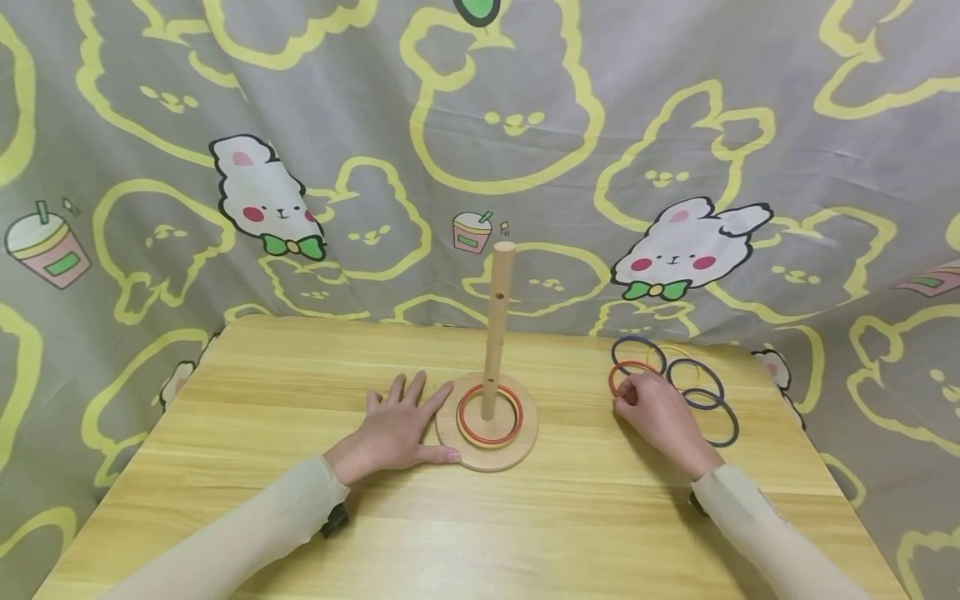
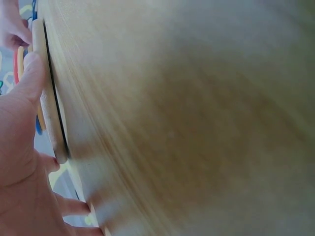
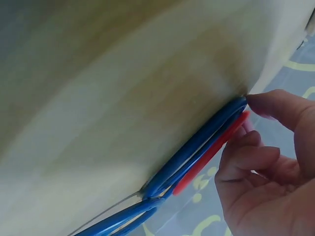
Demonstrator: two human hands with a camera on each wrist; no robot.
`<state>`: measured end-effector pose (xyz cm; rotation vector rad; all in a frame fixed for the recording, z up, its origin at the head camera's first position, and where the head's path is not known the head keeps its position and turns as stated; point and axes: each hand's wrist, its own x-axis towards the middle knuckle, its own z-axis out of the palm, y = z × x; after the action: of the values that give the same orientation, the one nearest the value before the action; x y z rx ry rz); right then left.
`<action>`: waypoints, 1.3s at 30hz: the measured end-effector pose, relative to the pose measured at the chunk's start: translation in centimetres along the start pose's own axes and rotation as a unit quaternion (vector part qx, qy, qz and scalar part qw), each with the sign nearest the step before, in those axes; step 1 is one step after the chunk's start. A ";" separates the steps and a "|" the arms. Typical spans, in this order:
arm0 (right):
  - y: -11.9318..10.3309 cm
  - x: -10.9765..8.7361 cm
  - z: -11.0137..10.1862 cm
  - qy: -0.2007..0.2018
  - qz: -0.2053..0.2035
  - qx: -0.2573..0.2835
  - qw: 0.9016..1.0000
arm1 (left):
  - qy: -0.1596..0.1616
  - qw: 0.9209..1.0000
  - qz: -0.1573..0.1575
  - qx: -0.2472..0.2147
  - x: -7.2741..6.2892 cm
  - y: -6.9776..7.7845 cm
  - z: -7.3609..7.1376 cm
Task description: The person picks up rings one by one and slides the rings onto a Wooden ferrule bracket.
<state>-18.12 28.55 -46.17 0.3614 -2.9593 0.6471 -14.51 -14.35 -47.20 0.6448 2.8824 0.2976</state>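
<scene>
While the head view is covering the whole tabletop, the left hand is lying at the left side of a round wooden base, fingers spread wide, gripping nothing. Its thumb is resting on the base's near-left edge; its index finger is reaching the far-left rim. An upright wooden post is standing on the base, with a stacked red ring and a stacked yellow ring lying around its foot. Over at right, the right hand is pinching the loose red ring, fingers bent. That ring is overlapping an upper blue ring; a loose yellow ring, a right blue ring and a lower blue ring are lying just beside, partly overlapping. Patterned cloth is hanging behind; pale sleeves are covering both forearms.

Left wrist view: the thumb is lying over the base's edge, the index fingertip is touching the rim, other fingers are pointing away, palm holding nothing. A stacked blue ring is showing below the red and yellow.

Right wrist view: thumb and curled fingers are flanking the loose red ring's end, blue rings lying close against it. How firmly they are pressing, cannot tell.
</scene>
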 end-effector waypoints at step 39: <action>-13.1 -4.2 -7.2 0.191 -0.205 0.199 0.939 | -0.008 1.000 -0.009 0.011 -0.3 0.6 -0.9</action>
<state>-10.54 20.96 -34.97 0.7586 -2.2761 1.1054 -14.23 -14.08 -46.20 0.6213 2.8774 0.2578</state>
